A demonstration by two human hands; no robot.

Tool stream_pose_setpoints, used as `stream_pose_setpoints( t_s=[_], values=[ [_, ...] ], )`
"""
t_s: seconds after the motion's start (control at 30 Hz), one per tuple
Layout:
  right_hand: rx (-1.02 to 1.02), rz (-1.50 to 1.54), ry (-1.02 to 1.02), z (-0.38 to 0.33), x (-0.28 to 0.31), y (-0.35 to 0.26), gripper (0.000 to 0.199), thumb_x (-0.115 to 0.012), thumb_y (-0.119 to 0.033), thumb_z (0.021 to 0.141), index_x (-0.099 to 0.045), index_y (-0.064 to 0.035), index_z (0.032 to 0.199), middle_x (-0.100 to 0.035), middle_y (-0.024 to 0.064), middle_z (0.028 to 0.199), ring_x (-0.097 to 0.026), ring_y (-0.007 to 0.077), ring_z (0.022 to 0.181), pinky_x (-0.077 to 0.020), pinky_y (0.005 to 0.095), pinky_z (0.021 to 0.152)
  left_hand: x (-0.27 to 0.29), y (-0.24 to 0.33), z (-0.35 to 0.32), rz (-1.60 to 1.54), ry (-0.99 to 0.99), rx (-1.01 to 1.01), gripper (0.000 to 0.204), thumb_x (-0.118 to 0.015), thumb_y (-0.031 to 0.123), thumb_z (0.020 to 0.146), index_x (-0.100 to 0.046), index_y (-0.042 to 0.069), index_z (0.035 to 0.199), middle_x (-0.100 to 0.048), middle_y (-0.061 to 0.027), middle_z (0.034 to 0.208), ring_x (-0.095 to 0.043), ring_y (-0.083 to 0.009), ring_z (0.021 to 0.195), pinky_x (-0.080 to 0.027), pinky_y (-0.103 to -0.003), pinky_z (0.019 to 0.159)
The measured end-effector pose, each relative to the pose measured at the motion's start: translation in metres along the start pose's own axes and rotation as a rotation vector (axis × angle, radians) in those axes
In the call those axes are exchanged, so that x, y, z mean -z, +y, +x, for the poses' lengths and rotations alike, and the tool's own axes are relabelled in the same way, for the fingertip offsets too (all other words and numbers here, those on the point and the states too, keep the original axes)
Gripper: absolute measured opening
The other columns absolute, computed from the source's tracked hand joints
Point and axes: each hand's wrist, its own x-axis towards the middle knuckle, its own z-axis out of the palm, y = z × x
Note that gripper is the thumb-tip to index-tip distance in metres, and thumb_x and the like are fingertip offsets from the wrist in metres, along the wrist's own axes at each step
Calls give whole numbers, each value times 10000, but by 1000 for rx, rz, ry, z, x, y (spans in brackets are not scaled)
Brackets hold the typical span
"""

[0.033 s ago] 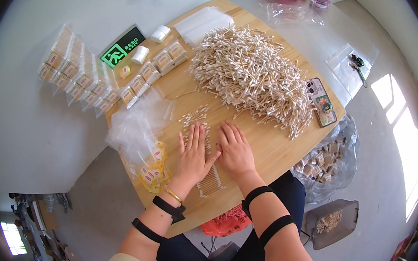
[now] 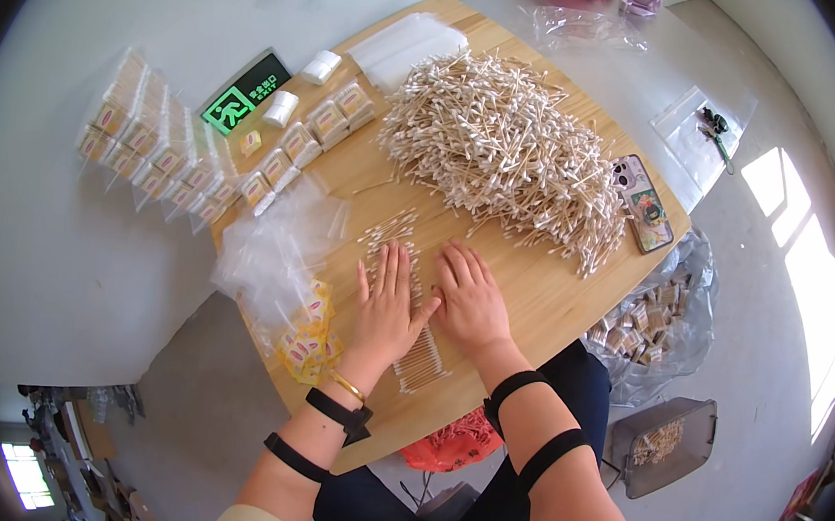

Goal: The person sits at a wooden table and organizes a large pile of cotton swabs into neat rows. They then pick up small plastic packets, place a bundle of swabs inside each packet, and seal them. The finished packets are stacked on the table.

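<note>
On wooden table [image 2: 545, 293], left hand [image 2: 388, 308], right hand [image 2: 471, 301], flat on cotton swabs [image 2: 420, 361]

Green-and-black rectangular sign [image 2: 244, 95] lies far left of my table. Rows of clear small packets [image 2: 151, 155] stand left of it. Yellow-red labels [image 2: 308, 335] pile near my left hand [image 2: 385, 308]. Loose clear bags [image 2: 273, 247] beside them. Phone, patterned case [image 2: 641, 202], far right.
</note>
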Motion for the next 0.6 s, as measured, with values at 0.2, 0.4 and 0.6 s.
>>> stream_pose_setpoints(
  t_s=[0.2, 0.4, 0.6],
  values=[
    [3, -12, 8, -1, 0, -1, 501, -571, -232, 942, -559, 5, 1384, -535, 161, 1465, -434, 308, 1454, -321, 439, 1249, 6, 5, -12, -21, 57, -32, 949, -317, 651, 1056, -104, -63, 1644, -109, -251, 1728, -69, -355, 1620, 22, -577, 1283],
    [5, -9, 1, 0, 1, 0, 490, -566, -236, 953, -562, 2, 1382, -532, 165, 1467, -435, 307, 1453, -328, 442, 1246, 2, 6, -21, 22, -42, -20, 970, -348, 646, 1051, -105, -93, 1631, -109, -261, 1724, -73, -367, 1617, 5, -581, 1283],
    [5, -18, -13, -1, 1, 0, 495, -561, -242, 963, -547, 5, 1392, -519, 164, 1479, -424, 306, 1459, -318, 441, 1250, -4, 9, -31, 31, -19, -53, 973, -338, 653, 1051, -113, -97, 1629, -109, -274, 1720, -71, -375, 1616, -4, -571, 1287]
  ],
)
